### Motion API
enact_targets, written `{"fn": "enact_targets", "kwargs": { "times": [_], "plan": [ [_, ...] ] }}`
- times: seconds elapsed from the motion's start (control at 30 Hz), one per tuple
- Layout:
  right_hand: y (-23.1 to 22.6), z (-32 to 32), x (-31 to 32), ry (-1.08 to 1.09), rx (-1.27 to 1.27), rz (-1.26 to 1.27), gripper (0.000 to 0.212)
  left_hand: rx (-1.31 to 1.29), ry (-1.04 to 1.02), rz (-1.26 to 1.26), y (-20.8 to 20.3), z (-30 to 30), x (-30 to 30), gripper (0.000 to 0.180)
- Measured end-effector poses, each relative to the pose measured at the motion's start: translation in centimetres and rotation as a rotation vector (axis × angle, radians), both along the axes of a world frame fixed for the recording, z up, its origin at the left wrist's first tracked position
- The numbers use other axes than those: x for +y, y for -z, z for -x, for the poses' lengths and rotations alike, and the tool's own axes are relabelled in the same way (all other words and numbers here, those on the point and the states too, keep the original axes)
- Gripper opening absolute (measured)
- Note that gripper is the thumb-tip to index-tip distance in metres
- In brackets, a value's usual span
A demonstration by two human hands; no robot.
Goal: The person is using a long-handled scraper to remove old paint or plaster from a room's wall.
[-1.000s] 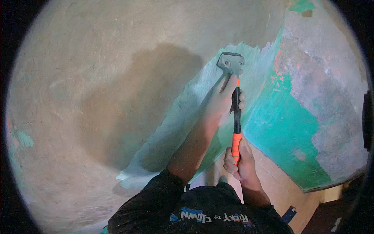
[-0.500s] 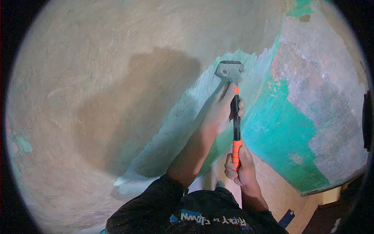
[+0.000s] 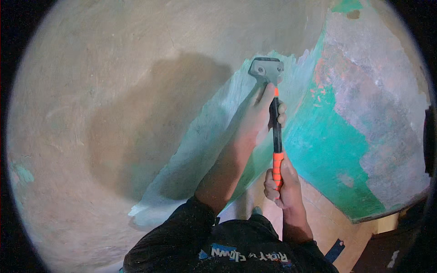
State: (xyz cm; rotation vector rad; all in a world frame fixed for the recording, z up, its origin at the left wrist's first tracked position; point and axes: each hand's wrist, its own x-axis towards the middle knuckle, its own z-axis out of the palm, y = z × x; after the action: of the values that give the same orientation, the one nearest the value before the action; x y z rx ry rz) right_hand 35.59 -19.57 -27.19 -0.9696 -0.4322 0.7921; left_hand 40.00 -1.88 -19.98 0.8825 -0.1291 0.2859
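The left hand (image 3: 264, 111) is closed around the upper shaft of a long-handled scraper (image 3: 277, 132), its thumb pointing up along the handle just below the head and its fingertips curling out on the right side. The right hand (image 3: 290, 186) is wrapped around the orange grip (image 3: 278, 166) at the lower end, its thumb lying along the right side and its fingers folded across from the left. Between the two hands runs the black part of the shaft, and a narrow orange band sits just above the left thumb. The scraper stands nearly upright in view, its wide grey head (image 3: 267, 68) with two round fasteners lying over a pale green patch (image 3: 205, 132) on the wall; whether the blade edge presses on the surface cannot be told. Around that ragged-edged patch spreads the beige-brown wall (image 3: 100, 59), with a broad shadow (image 3: 154, 118) to the left of the patch. To the right, past a corner, an adjoining wall bears bright turquoise paint (image 3: 330, 141) beside a mottled greyish-lilac area (image 3: 387, 123). Below are the person's black shirt (image 3: 191, 245), the tan floor (image 3: 318, 200) and a dark blue object (image 3: 335, 250) lying on it.
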Motion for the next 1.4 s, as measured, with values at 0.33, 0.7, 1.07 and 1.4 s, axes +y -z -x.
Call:
{"fn": "enact_targets", "kwargs": {
  "times": [0.33,0.7,1.07,1.4],
  "plan": [
    [0.3,-0.5,0.9,0.025,-0.003,-0.025,0.059,0.014,-0.023,-0.029,-0.5,-0.9,0.0,0.040],
    [4.9,1.5,0.5,-0.089,0.231,-0.087,0.049,0.077,-0.027,-0.045,3.9,1.5,0.1,0.037],
    [3.9,-3.0,0.2,0.013,0.068,-0.063,0.049,0.046,-0.071,-0.061,2.2,-2.8,-0.5,0.037],
    [3.9,-5.5,0.3,-0.035,-0.009,0.001,0.063,0.029,-0.089,-0.047,1.9,-4.0,-0.5,0.037]
  ]
}}
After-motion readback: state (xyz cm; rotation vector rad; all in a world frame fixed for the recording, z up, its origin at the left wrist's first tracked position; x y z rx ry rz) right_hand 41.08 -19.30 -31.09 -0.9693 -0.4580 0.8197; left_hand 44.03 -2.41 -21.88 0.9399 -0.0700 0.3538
